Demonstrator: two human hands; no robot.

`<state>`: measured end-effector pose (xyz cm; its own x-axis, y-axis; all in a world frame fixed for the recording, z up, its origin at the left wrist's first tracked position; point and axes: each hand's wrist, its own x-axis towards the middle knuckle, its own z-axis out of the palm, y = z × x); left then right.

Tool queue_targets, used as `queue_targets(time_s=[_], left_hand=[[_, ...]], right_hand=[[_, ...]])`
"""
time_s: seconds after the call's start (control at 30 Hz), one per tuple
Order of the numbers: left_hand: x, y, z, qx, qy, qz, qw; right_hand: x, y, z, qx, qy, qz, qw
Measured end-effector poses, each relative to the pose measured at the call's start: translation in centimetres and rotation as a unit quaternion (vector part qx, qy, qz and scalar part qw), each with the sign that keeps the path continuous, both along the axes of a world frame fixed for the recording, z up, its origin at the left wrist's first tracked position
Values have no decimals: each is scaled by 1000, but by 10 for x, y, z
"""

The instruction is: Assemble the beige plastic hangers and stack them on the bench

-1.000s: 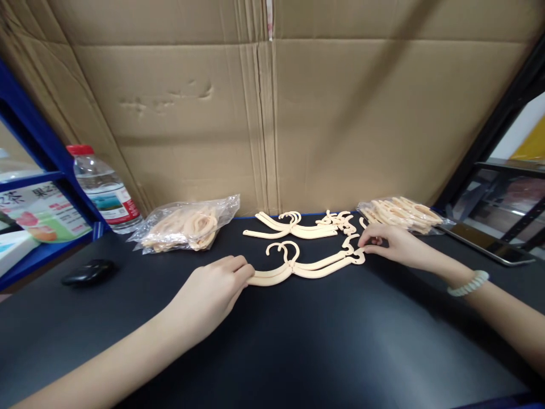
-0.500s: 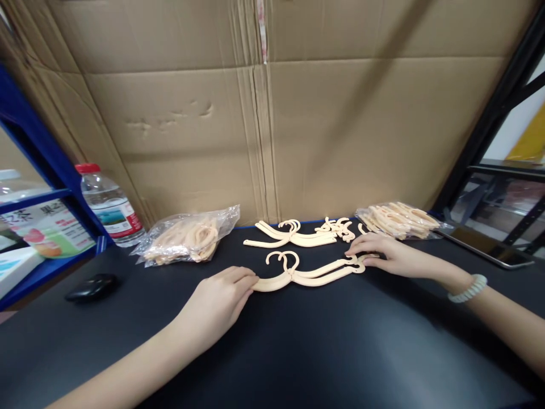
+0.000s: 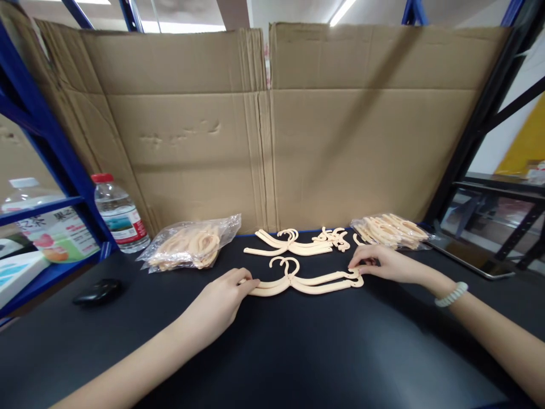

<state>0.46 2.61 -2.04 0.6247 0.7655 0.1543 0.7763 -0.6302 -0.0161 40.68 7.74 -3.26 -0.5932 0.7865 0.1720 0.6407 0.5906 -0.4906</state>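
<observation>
Two cream plastic folding clothes hangers [image 3: 317, 289] lie side by side on the black table, one nearer me than the other, their hooks pointing away. My left hand [image 3: 223, 296] is closed on their left ends, thumb on top. At the right ends sit small curved hook pieces [image 3: 358, 281]. The fingertips of my right hand [image 3: 378, 263], which wears a pale bracelet [image 3: 452, 295], pinch the farther piece; its joint with the hanger arm is partly covered by the fingers. Behind lie more cream hangers [image 3: 268, 250] and a pile of small hook pieces [image 3: 334, 237].
Clear bags of cream parts lie at left [image 3: 187, 244] and right [image 3: 389, 230]. A black mouse [image 3: 97, 292] and a red-capped bottle [image 3: 121, 216] are on the left. A dark tablet [image 3: 468, 255] rests on the right. Cardboard [image 3: 191, 142] walls the back edge.
The camera view has tilted up, showing the top of the cardboard. My left thumb now lies over the hanger ends. My right fingers have drawn together at the farther hook piece.
</observation>
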Motion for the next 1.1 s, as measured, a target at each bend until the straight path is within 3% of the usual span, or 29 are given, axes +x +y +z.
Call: queue_targets(time_s=[0.67,0.97,1.1], left_hand=[[1,-1,4,68,-10,-32,997],[-4,5,3,148,-30,-38,988],[-6,8,4,156,-42,-28,987]], right_hand=[[4,0,1,14,-10,-23,1000],[23,11,-1,190,2,-195,962],[39,18,0,238,-38,-219,946]])
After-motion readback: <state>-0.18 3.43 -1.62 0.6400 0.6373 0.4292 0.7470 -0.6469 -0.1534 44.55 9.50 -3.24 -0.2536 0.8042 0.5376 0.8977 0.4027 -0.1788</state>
